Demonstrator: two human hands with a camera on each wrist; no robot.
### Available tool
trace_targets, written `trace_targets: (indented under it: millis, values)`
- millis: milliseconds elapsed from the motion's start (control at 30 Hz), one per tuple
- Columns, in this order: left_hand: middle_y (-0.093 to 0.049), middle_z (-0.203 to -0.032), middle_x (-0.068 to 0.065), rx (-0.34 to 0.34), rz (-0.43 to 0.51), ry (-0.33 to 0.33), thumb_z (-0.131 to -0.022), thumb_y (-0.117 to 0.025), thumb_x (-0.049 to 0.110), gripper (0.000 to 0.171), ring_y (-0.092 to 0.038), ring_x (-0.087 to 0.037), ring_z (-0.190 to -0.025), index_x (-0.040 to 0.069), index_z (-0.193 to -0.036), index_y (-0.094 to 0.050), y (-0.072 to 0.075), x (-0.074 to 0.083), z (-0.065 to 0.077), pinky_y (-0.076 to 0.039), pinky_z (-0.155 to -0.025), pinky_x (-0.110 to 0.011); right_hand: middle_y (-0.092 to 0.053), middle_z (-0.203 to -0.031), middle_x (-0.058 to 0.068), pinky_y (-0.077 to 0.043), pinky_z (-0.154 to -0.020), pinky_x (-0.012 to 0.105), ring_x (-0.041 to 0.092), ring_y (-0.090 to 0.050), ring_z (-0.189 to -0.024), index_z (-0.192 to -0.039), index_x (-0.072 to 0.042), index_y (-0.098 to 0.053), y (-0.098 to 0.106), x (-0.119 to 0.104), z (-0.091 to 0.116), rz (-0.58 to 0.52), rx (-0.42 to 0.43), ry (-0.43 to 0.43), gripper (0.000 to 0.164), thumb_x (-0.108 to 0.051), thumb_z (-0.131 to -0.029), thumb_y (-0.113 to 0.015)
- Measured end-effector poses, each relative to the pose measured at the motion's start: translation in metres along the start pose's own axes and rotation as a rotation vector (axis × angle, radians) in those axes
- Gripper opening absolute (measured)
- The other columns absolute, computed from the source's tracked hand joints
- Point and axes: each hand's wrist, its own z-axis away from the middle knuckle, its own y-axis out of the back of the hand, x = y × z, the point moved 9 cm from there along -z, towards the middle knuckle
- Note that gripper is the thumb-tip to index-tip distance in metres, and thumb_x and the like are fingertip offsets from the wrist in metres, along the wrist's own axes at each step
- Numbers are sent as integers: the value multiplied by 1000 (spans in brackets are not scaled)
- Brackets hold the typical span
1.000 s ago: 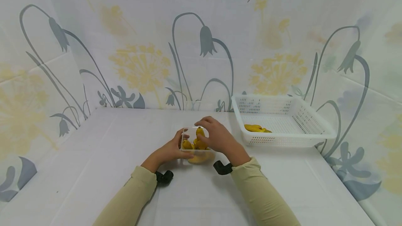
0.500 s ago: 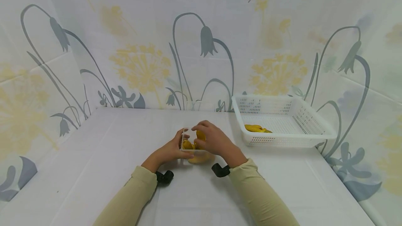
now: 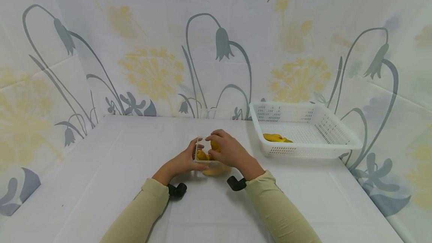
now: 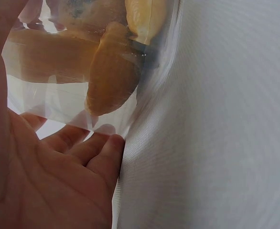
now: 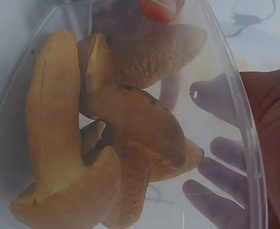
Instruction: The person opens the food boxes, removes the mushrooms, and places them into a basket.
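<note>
A clear plastic container (image 5: 249, 138) with several yellow mushrooms (image 5: 54, 114) in it stands at the middle of the white table. My left hand (image 3: 183, 160) grips it from the left side, thumb low at the front and fingers round the far wall. In the left wrist view, fingertips curl against the clear wall (image 4: 49, 95), beside a mushroom (image 4: 113, 71). Over the container's opening my right hand (image 3: 233, 153) pinches a yellow mushroom (image 3: 215, 146) between thumb and fingers. Part of this mushroom is hidden by the hand. One fingertip (image 5: 160, 7) shows above the mushrooms in the right wrist view.
To the back right stands a white perforated basket (image 3: 314, 146) with yellow mushrooms (image 3: 275, 138) near its front left corner. A faint clear container (image 3: 216, 113) sits at the table's back edge. A flower-patterned cloth (image 3: 155, 29) hangs behind and at both sides.
My right hand has shifted slightly left and down over the container, and the upright mushroom at its fingers shows less. My left hand and the basket have stayed in place.
</note>
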Motion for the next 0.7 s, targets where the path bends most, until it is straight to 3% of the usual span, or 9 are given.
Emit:
trace_targets:
  millis: [433, 700]
  values:
    - [-29, -157, -12, 10, -9, 8, -80, -79, 34, 103, -30, -31, -145, 26, -154, -6, 0, 2, 1, -25, -115, -55, -51, -137, 14, -47, -101, 43, 29, -55, -121, -125, -10, -62, -8, 6, -1, 6, -44, -52, 37, -20, -90, -67]
    - [-31, -156, -11, 9, 3, 2, -81, -79, 33, 104, -31, -31, -144, 22, -154, -6, 0, 2, 1, -26, -115, -55, -55, -127, 9, -51, -94, 39, 24, -60, -109, -119, -8, -66, -6, 5, -1, -2, -37, -53, 30, -17, -90, -67]
